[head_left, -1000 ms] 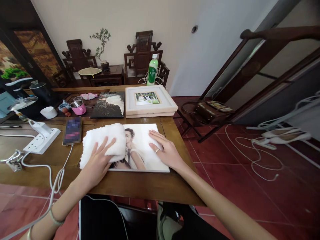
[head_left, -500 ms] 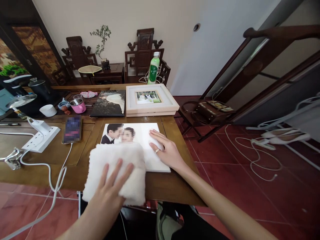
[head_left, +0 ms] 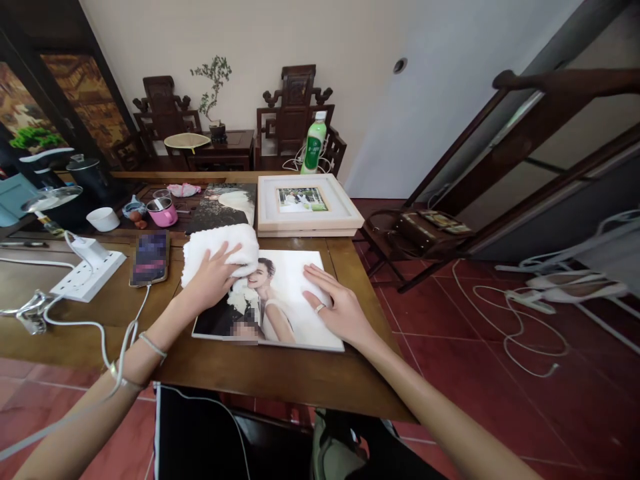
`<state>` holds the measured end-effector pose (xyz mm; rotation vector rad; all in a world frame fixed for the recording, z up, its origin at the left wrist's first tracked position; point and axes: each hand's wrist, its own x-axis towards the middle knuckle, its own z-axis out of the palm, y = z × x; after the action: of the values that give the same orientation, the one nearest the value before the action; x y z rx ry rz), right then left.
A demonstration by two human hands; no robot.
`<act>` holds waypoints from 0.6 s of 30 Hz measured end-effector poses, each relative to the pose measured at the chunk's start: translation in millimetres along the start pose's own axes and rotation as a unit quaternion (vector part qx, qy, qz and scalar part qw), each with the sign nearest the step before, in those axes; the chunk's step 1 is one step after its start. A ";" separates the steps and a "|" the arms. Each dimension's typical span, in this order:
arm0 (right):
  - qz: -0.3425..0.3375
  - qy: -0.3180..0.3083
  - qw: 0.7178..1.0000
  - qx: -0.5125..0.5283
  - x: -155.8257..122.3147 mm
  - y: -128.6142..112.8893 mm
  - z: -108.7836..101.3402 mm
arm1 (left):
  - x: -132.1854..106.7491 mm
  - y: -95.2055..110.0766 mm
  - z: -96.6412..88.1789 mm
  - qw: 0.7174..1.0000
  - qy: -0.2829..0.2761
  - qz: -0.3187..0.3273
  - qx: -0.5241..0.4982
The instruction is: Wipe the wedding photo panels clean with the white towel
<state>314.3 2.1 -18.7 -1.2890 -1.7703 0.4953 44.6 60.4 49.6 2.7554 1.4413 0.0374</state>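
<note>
A large unframed photo print [head_left: 280, 313] of a couple lies flat on the wooden table [head_left: 280, 373] in front of me. A white fluffy towel [head_left: 220, 245] covers its top left corner. My left hand [head_left: 213, 279] presses flat on the towel with fingers spread. My right hand [head_left: 336, 307], wearing a ring, lies flat on the print's right part, fingers stretched out, holding it down.
Behind the print lie a white framed photo [head_left: 310, 211] and a dark photo print [head_left: 223, 207]. A phone [head_left: 150, 257], a white power strip [head_left: 87, 272] with cables, a pink cup [head_left: 163, 213] and a white bowl [head_left: 103, 218] stand at left. A green bottle [head_left: 313, 145] stands behind.
My left hand has pushed the towel from the print's near edge up to its far left corner, uncovering the lower part. The right hand stays in place.
</note>
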 end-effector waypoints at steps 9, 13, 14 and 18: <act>0.004 0.006 1.000 0.006 0.5 -0.6 1.1 | -17.2 6.5 2.3 1.000 0.001 0.016 0.019; 0.004 0.007 1.000 0.010 -0.2 -0.1 1.0 | -58.5 40.9 -0.5 0.999 -0.033 0.014 0.032; 0.003 0.008 1.000 0.011 -0.3 0.2 1.2 | -72.0 52.4 0.2 0.999 -0.037 0.018 0.033; 0.005 0.007 1.000 0.016 -0.5 0.8 2.0 | -114.3 92.1 5.6 0.997 -0.014 0.079 0.023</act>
<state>313.1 2.3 -20.5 -1.2767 -1.7374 0.5168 55.2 -86.1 46.8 2.8877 1.2297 -0.0300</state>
